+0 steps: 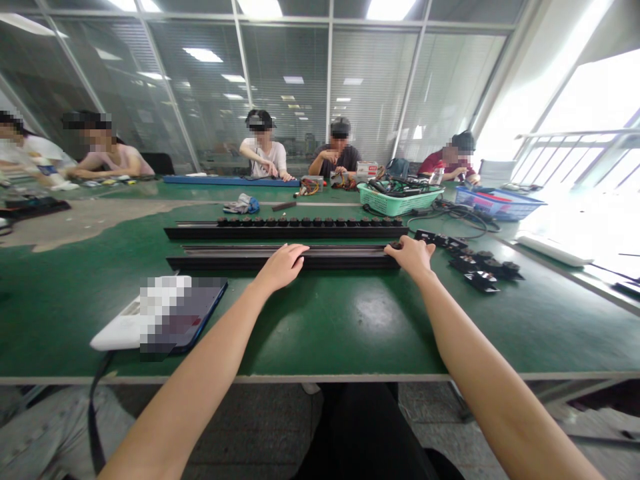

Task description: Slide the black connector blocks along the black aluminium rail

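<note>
So the near black rail [345, 259] is lying on the green table [320, 333], left hand [281, 267] over its middle, fingers pretty much open. Right hand [414, 256] has its fingers pinching a small black part [396, 246] at the rail's right end.

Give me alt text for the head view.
Left hand steadies the nearer black rail while the right hand holds a small dark part at its right end; a farther rail carries a row of dark parts.

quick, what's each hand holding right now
Left hand: on the nearer long black rail, grip unclear.
Right hand: touching small dark part at the rail's right end, grip unclear.
</note>
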